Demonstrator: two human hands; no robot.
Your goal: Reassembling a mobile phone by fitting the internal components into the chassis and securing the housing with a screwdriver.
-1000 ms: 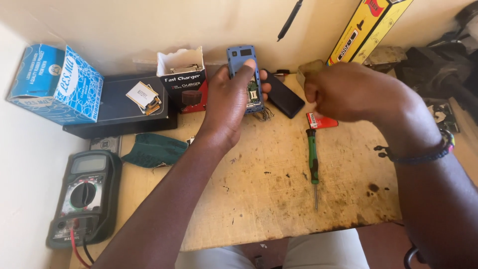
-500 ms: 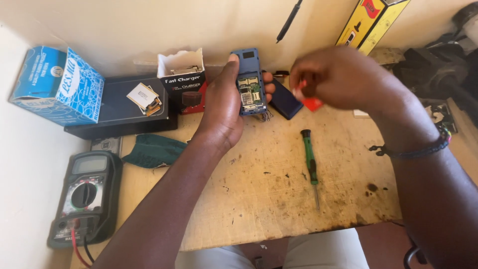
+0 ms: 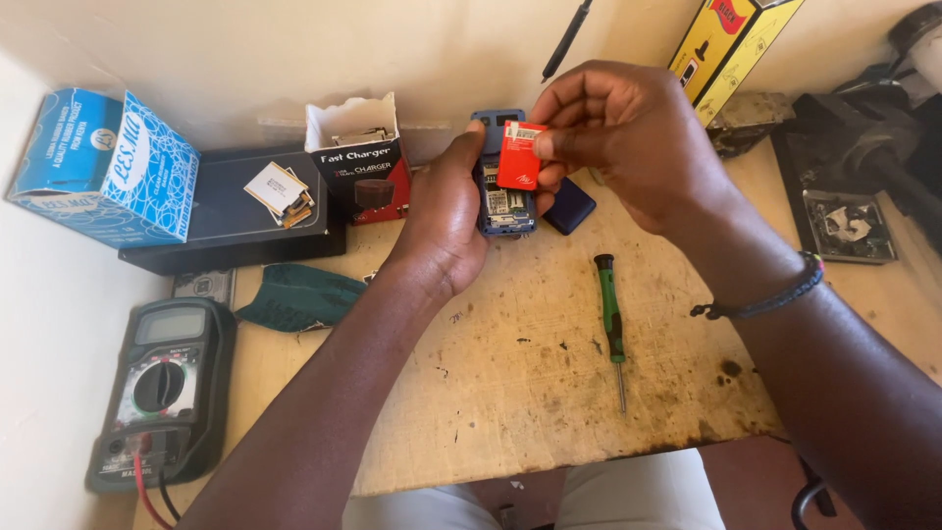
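Left hand (image 3: pixel 446 221) grips an opened blue phone (image 3: pixel 503 201) back-up, right hand (image 3: pixel 628 147) pinches a red battery (image 3: pixel 518 157) over its bay; green screwdriver (image 3: pixel 611 319) lies near-right.

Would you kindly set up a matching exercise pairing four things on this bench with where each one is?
1 red battery
2 open blue phone
3 green screwdriver
4 multimeter

a by the table's left edge
b in the left hand
c lying on the table, untouched
d between the right hand's fingertips

Pairs: 1-d, 2-b, 3-c, 4-a
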